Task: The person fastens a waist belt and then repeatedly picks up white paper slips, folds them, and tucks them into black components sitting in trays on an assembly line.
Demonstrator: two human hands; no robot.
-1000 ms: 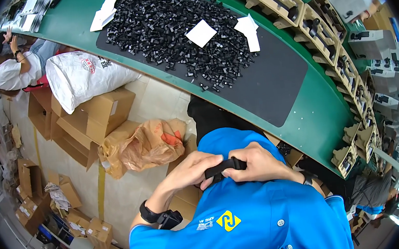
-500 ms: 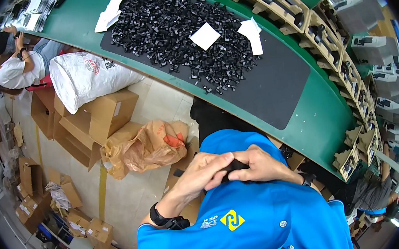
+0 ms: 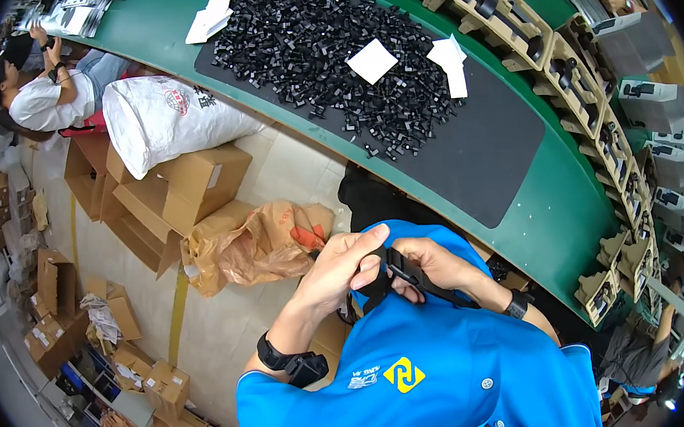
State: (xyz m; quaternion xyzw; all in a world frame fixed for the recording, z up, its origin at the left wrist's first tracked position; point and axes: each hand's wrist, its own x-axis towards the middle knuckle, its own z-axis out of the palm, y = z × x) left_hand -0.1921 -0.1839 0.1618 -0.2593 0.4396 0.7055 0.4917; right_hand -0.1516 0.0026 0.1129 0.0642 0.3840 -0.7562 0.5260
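Close in front of my blue shirt, both my hands work on a black strap [image 3: 425, 284] with a boxy black buckle-like piece [image 3: 400, 265]. My left hand [image 3: 345, 264] has its thumb laid along the top and its fingers curled round a dark strap end [image 3: 376, 291]. My right hand [image 3: 438, 266] grips the buckle-like piece from the right, fingertips showing beneath it. Part of the strap runs right across the shirt under my right wrist. Where the two parts meet is partly hidden by my fingers.
Ahead, a green table [image 3: 560, 209] carries a dark mat [image 3: 499, 174] with a heap of small black parts [image 3: 327, 58] and white papers [image 3: 373, 61]. Tan trays [image 3: 577, 92] line its far right side. Cartons [image 3: 207, 185], a white sack [image 3: 160, 124] and a seated person [image 3: 47, 98] are left.
My hands have drawn slightly apart and the right has turned, bringing the black buckle-like piece and strap into sight. The surroundings have shifted a little rightward in view.
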